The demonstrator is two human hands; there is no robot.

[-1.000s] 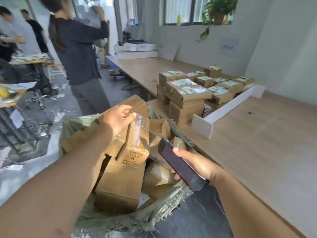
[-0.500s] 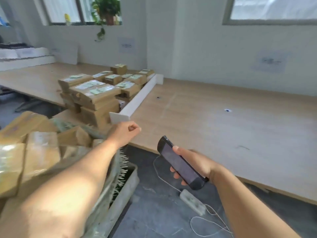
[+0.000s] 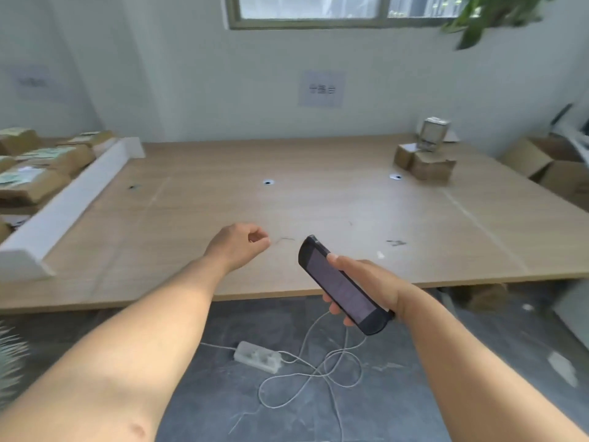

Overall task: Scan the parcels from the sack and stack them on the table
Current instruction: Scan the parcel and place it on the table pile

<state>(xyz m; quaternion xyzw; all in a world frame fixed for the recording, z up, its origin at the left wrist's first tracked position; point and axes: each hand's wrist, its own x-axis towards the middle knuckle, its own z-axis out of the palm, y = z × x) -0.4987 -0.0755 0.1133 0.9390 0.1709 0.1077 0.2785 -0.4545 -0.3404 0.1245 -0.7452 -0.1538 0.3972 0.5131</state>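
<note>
My right hand [image 3: 360,282] grips a black handheld scanner [image 3: 342,287], held over the near edge of the wooden table [image 3: 287,205]. My left hand [image 3: 237,245] hovers above the table's front part, fingers curled loosely with nothing in them. Stacked cardboard parcels with green labels [image 3: 38,173] lie at the far left behind a white divider [image 3: 73,196]. Only a frayed edge of the sack [image 3: 9,352] shows at the left border. A few small boxes [image 3: 425,162] sit at the table's far right.
A white power strip [image 3: 257,356] with tangled cables lies on the grey floor in front of the table. Open cardboard boxes [image 3: 541,164] stand at the right. A window and a hanging plant [image 3: 490,17] are above the back wall.
The view has swung right, away from the sack and its parcels, onto the wide table. My left hand came off the parcel in the sack and is empty. The scanner stays in my right hand.
</note>
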